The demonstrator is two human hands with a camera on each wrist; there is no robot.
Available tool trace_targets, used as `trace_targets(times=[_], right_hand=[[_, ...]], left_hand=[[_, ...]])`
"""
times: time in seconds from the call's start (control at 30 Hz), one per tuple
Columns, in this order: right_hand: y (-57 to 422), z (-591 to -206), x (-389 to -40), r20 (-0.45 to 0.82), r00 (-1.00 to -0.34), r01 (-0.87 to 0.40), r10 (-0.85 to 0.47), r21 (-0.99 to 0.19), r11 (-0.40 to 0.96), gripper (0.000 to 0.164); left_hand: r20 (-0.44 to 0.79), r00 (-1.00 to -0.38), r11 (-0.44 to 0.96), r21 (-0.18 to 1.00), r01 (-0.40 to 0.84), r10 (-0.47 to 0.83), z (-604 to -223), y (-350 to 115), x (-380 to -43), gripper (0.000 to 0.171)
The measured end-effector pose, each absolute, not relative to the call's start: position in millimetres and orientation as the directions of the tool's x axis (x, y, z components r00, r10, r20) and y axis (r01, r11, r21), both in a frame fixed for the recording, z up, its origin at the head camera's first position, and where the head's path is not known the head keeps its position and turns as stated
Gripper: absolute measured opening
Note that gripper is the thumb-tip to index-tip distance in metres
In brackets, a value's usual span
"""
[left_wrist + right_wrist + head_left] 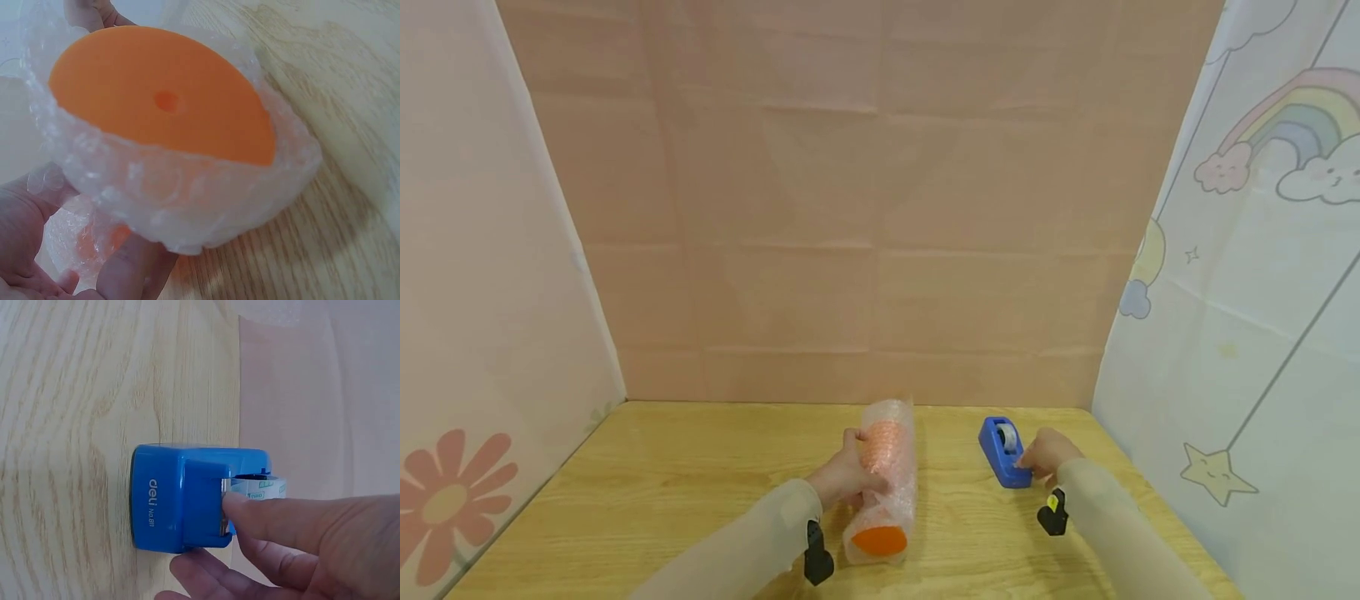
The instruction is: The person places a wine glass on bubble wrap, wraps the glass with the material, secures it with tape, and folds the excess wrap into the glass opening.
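A long orange block point(206, 106) with a half-round end and a small dimple lies wrapped in bubble wrap point(902, 492) on the table. My left hand point(844, 477) grips this bundle from its left side, thumb and fingers spread around the wrap. To the right stands a blue tape dispenser point(1000, 457) with a roll of clear tape point(265, 487) in it. At the dispenser's cutter, my right hand point(281, 544) pinches the tape's end, the thumb on top. The other fingers are beside the dispenser's front corner.
Both hands work over a light wood table point(700, 492). A pinkish-brown cloth backdrop point(865, 208) rises at its far edge. Patterned cloth walls, one with a flower point(452, 504) and one with a star point(1217, 473), close in the left and right sides.
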State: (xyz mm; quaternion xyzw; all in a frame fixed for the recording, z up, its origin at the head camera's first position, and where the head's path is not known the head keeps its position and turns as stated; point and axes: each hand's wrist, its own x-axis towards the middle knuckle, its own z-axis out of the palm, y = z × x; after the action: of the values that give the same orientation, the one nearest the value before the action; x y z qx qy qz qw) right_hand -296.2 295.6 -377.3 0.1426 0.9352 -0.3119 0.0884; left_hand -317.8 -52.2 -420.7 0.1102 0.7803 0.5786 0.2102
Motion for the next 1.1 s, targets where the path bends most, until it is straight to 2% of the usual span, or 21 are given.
trace_targets(times=[0.2, 0.3, 0.5, 0.7, 1.1], right_hand=[[284, -374, -301, -0.162, -0.97, 0.223, 0.181, -0.294, 0.929, 0.015], [276, -375, -300, -0.122, -0.977, 0.199, 0.173, -0.244, 0.949, 0.011], [265, -376, -296, -0.105, -0.974, 0.224, 0.202, -0.278, 0.934, 0.013], [270, -374, -299, -0.125, -0.97, 0.242, 0.21, -0.363, 0.9, 0.015], [279, -366, -306, -0.238, -0.952, 0.291, 0.194, -0.502, 0.815, 0.018]], left_hand=[[-0.204, -0.89, 0.319, 0.945, -0.07, 0.409, -421, -52, -318, 0.089], [-0.204, -0.888, 0.32, 0.945, -0.068, 0.413, -422, -52, -318, 0.089], [-0.206, -0.889, 0.321, 0.944, -0.071, 0.409, -424, -52, -318, 0.088], [-0.211, -0.896, 0.339, 0.938, -0.073, 0.39, -423, -51, -319, 0.091], [-0.203, -0.884, 0.305, 0.95, -0.073, 0.421, -423, -51, -320, 0.088]])
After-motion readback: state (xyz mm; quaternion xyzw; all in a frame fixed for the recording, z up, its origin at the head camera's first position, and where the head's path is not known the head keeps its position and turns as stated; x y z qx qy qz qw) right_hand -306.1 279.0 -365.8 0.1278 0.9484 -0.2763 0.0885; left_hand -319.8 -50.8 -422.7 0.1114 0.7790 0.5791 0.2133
